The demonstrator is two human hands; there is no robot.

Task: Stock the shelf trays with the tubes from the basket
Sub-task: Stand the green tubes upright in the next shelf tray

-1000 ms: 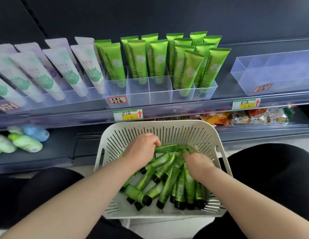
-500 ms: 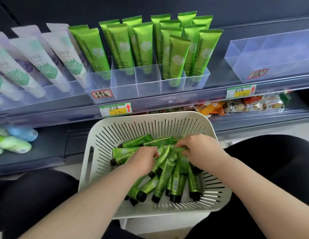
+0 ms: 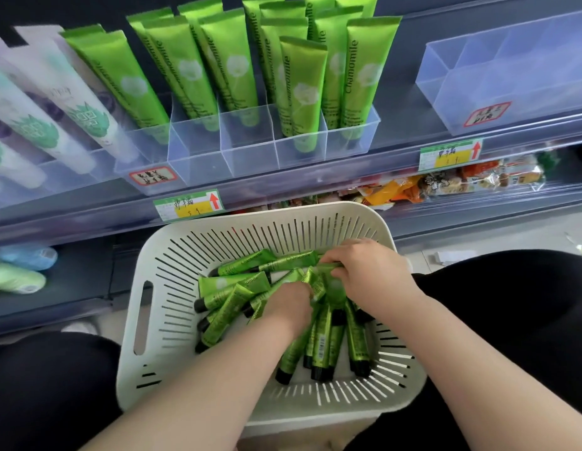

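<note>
Both forearms reach forward; left hand (image 3: 291, 307) palm-down (fingers hidden), right hand (image 3: 364, 271) pinches tubes (image 3: 318, 277).

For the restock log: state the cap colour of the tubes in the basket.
Black caps, clearest in the head view.

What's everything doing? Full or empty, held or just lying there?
Basket: holds a loose pile.
Tubes: lying jumbled, caps on.
Right hand: grips tube ends.
Left hand: dug into pile, grip hidden.
Green tray: partly filled, some front slots empty.
Right tray: empty.
</note>
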